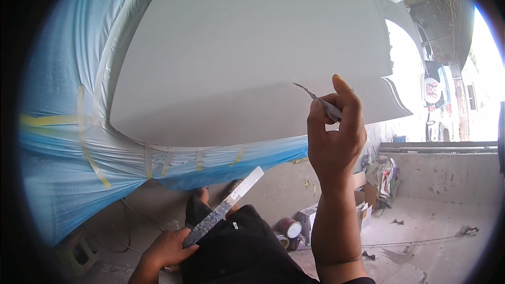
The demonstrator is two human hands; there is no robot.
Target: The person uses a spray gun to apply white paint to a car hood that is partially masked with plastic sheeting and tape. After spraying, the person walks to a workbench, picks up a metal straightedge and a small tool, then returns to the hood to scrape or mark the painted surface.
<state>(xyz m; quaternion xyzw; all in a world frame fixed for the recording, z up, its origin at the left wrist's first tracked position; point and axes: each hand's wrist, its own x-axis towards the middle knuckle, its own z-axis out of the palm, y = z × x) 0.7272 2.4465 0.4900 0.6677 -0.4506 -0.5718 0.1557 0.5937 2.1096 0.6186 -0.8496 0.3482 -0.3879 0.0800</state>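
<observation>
Currently, left hand [169, 248]: one spattered strip [223, 208]; right hand [339, 137]: one blade [330, 109].

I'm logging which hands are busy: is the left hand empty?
No, the left hand holds a long, flat tool with a pale far end.
</observation>
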